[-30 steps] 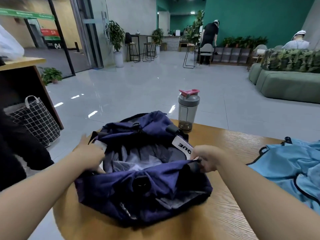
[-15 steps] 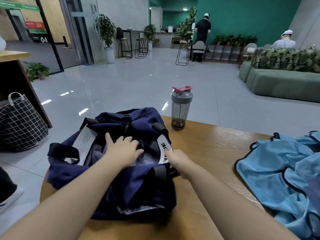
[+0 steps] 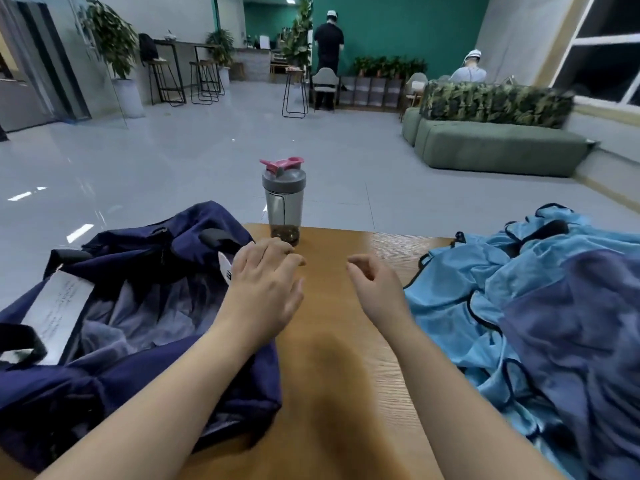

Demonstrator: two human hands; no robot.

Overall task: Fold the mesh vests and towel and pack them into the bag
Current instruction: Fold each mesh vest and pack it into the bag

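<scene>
Both hands are above the wooden table (image 3: 332,375) and hold nothing. The left hand (image 3: 265,289) is at about 10 o'clock from the middle of the view, fingers loosely curled, over the right edge of the bag (image 3: 121,323). The right hand (image 3: 377,292) is at about 1 o'clock, fingers relaxed and a little bent, just beside the vests (image 3: 485,306). The dark blue bag lies open at 9 o'clock. The light blue vests lie in a heap at 3 o'clock, with a purple-blue towel (image 3: 571,341) on them. A bottle (image 3: 284,202) stands upright at 12 o'clock.
</scene>
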